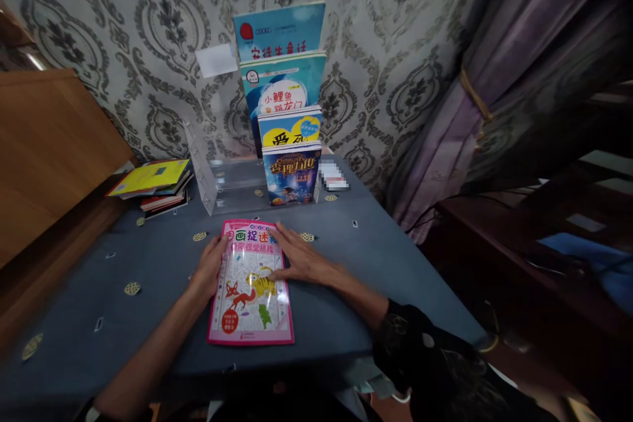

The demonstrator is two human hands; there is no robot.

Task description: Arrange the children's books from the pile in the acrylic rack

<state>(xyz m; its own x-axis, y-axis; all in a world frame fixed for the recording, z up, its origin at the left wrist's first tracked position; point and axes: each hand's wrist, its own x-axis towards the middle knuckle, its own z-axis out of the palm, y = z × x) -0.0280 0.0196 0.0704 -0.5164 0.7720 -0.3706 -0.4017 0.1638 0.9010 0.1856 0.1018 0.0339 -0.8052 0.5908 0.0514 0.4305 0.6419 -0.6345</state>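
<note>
A pink-bordered picture book [252, 306], with a fox and a yellow striped cat on its cover, is between my two hands near the table's front. My left hand [210, 264] grips its left edge, the fingertips partly hidden by the book. On the opposite side, my right hand [304, 258] holds the right edge, its thumb lying over the cover. Behind the book stands a clear tiered rack [200, 171]. Books fill the rack's right side in steps: a dark blue one [291, 181] in front, a yellow-and-blue one [270, 135], a teal one [281, 82] and a taller blue one [281, 23].
A loose pile of books [153, 181] with a yellow one on top lies left of the rack. The blue-grey tablecloth [346, 303] has small printed motifs. Patterned wallpaper [370, 79] rises behind, and a tied purple curtain [459, 119] hangs at the right.
</note>
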